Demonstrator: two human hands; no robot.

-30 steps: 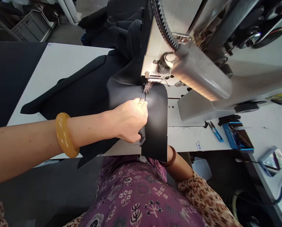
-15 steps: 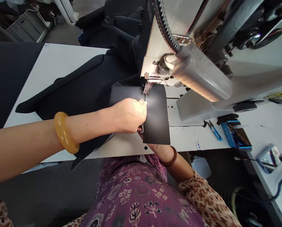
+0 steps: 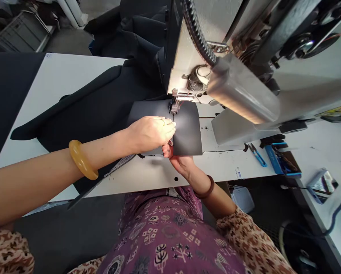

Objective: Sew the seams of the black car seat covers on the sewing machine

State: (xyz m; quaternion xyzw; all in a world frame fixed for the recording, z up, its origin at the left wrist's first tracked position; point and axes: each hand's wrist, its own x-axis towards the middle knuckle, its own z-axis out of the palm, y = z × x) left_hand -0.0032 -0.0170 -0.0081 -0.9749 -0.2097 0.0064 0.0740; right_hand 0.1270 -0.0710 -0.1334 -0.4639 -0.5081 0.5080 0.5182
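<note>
Now | left hand (image 3: 152, 133) presses black panel (image 3: 187, 127), fingers flat, just before needle (image 3: 174, 110) | right hand (image 3: 179, 161) pinches near edge | seam seems barely begun, most length left

- My left hand (image 3: 152, 133) pressed flat on the black fabric panel (image 3: 187, 129), fingertips just before the presser foot (image 3: 174, 106).
- My right hand (image 3: 179, 161) pinched the panel's near edge, near the table (image 3: 230, 167) front edge.
- Blue snips (image 3: 257, 155) lay right of the sewing machine (image 3: 244, 76).
</note>
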